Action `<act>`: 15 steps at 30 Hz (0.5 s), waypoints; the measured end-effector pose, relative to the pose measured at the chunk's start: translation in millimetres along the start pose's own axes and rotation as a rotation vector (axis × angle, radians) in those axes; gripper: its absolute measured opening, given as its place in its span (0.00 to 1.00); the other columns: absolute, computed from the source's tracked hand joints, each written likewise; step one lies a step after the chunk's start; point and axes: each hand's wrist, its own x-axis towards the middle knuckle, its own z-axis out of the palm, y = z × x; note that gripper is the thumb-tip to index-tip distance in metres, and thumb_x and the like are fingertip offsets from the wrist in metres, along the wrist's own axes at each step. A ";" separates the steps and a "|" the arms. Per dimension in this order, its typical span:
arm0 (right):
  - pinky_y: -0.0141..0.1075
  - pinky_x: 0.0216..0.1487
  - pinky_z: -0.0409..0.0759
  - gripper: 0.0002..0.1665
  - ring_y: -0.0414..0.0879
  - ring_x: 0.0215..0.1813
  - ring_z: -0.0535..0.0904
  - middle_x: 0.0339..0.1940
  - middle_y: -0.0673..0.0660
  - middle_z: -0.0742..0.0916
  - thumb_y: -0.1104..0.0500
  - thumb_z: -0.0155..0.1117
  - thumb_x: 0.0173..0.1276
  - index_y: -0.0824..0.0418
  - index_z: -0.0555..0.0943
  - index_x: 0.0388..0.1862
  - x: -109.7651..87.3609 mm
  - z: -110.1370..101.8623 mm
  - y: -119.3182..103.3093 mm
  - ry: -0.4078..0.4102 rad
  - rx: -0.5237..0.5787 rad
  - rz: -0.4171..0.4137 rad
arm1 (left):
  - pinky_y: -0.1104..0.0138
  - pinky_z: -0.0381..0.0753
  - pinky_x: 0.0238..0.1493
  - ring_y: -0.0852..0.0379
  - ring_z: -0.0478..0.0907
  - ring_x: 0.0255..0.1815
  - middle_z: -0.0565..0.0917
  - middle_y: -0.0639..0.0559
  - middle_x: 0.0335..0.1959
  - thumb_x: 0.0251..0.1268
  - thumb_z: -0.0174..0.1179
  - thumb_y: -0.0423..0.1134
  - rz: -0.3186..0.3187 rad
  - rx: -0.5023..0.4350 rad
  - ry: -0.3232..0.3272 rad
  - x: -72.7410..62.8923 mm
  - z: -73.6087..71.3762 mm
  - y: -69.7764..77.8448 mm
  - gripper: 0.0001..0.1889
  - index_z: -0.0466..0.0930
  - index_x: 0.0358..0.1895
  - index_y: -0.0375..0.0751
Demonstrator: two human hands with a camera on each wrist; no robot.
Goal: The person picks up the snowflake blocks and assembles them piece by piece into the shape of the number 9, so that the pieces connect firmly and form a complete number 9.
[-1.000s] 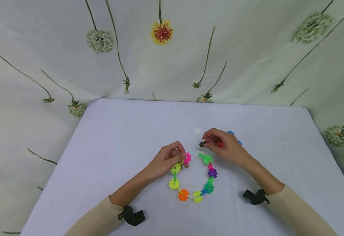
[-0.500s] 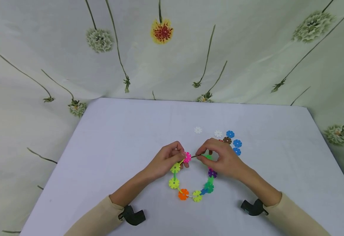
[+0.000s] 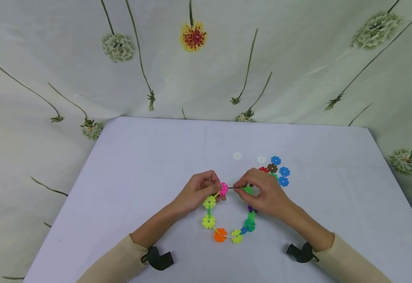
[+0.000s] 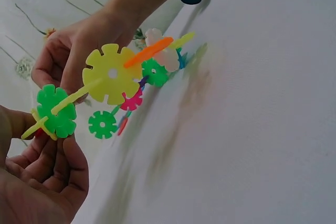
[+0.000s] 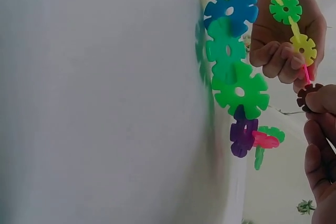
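Note:
A chain of notched, flower-shaped plastic discs [image 3: 208,221], in yellow, green, orange, blue and purple, curves in an open loop below both hands. My left hand [image 3: 200,190] pinches its upper left end, where a pink disc [image 3: 223,188] sticks out past the fingertips. Between thumb and index finger my right hand [image 3: 262,190] holds a brown disc [image 5: 308,97], seen edge-on in the head view, its rim right at the pink disc. The chain's other end, with a green disc [image 3: 249,190], lies partly hidden behind the right hand.
Past the right hand lie loose discs: blue ones [image 3: 284,171], a brown one [image 3: 272,168], a red one [image 3: 263,169] and a white one [image 3: 261,160]. Another white disc [image 3: 237,156] lies apart to their left. A white cloth [image 3: 149,157] covers the table.
My right hand has come left and toward me from the loose discs, bringing the brown disc up to the pink one. The left hand stays nearly still.

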 end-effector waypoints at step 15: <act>0.33 0.40 0.86 0.16 0.39 0.42 0.84 0.38 0.45 0.91 0.68 0.82 0.57 0.54 0.89 0.43 -0.5 2.8 -0.8 -0.015 -0.096 -0.035 | 0.74 0.85 0.43 0.43 0.86 0.38 0.89 0.37 0.34 0.83 0.56 0.35 0.013 -0.019 0.027 1.2 1.0 -3.6 0.07 0.75 0.44 0.32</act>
